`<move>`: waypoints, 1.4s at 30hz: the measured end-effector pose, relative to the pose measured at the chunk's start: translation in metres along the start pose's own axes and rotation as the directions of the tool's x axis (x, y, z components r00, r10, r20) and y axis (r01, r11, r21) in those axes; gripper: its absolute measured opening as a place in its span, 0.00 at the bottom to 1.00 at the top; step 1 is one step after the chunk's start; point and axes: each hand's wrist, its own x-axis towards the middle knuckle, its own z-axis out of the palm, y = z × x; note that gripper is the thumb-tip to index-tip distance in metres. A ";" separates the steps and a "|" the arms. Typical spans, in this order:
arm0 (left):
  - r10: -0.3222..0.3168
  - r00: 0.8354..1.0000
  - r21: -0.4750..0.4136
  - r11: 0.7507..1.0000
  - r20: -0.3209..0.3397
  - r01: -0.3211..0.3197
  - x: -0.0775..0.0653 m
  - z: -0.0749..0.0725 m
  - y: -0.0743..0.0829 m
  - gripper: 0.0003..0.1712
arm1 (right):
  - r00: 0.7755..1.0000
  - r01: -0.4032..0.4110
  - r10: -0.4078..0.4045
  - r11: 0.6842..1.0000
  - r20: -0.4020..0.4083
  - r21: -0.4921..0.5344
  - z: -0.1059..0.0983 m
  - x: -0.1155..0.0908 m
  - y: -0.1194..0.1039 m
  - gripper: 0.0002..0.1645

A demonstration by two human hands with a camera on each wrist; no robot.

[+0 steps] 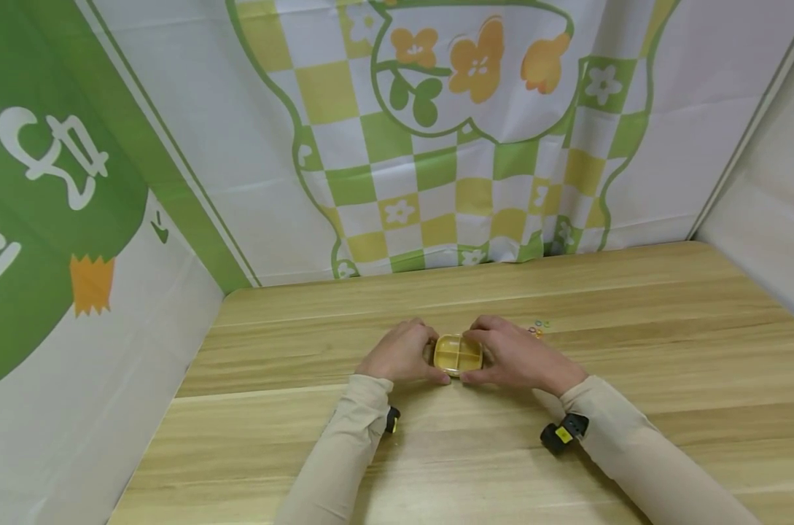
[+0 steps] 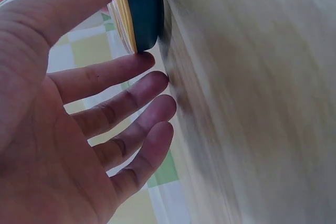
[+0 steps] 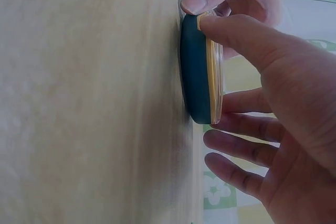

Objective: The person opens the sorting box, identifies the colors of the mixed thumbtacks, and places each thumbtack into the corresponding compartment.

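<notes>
Box [image 1: 446, 354] of rounded teal and yellow plastic sits on our pale wooden table [image 1: 462, 467], where our left hand [image 1: 402, 354] and right hand [image 1: 516, 357] pinch its ends between thumbs and fingertips, other fingers loosely spread, likely to hold it steady.

Box [image 1: 447, 360] between fingers [image 2: 105, 75]: yellow inside, dark teal sides [image 3: 195, 72]. Rings [image 1: 539, 333] past right fingers [image 3: 236, 174]: orange, green. Table [image 1: 239, 437] below fingers: light-brown woodgrain. Cloth [image 1: 436, 171] beyond fingers: green-yellow-white checks, orange flowers [image 1: 462, 62].

box [image 2: 146, 14] cut off by left wrist view's top edge; coloured bits [image 1: 539, 333] too small to tell
</notes>
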 end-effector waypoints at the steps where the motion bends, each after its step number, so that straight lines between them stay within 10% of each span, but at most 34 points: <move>1: -0.004 1.000 0.002 1.000 0.000 0.004 0.000 0.001 0.000 0.35 | 1.000 0.000 0.000 1.000 0.001 -0.001 0.000 0.000 0.000 0.34; 42: -0.025 1.000 0.014 1.000 0.000 0.025 0.002 0.001 0.001 0.28 | 1.000 -0.002 -0.003 0.980 0.023 0.198 -0.001 0.002 0.010 0.33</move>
